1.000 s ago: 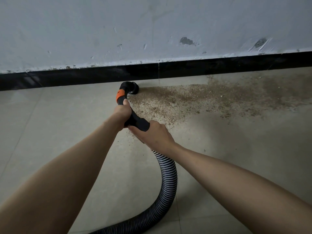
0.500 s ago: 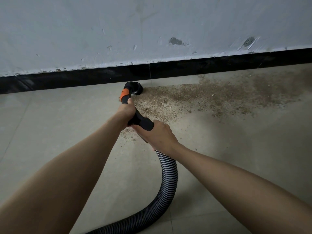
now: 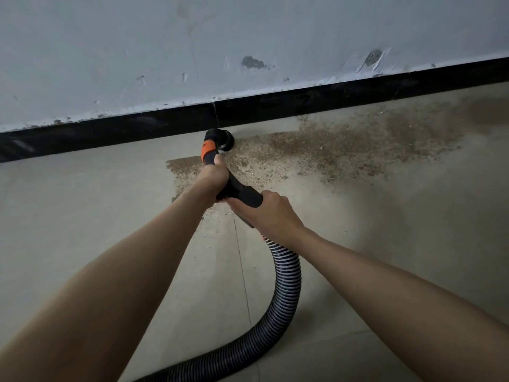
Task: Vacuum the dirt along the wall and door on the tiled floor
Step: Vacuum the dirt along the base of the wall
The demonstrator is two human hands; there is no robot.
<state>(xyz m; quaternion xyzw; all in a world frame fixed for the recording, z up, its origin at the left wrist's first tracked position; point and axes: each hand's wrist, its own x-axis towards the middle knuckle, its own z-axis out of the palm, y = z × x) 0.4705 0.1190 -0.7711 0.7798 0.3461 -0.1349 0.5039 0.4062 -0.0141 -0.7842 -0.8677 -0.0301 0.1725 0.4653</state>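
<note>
Brown dirt: I see gritty scatter (image 3: 316,150) on beige tiled floor (image 3: 82,216), beside black skirting (image 3: 303,103).
Nozzle: black-orange plastic vacuum nozzle (image 3: 217,142) touching it.
Fingers: my left hand (image 3: 213,177) and right hand (image 3: 271,213) clench the nozzle's handle; ribbed grey hose (image 3: 286,288) trails behind.

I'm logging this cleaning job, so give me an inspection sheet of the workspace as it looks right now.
Surface: tiled floor, pale, grout lines visible.
Job's things: dirt spread along the wall base, right of the nozzle, with a patch left of the left hand; vacuum nozzle down at the black baseboard; orange band on the wand.
Clutter: nothing seen.
Hands: left hand grips the wand just below the orange band; right hand grips the black cuff where the hose starts.
Cables: ribbed hose curves back and out at the bottom edge; no cords seen.
Surroundings: grey wall, chipped and scuffed; no door in view.
</note>
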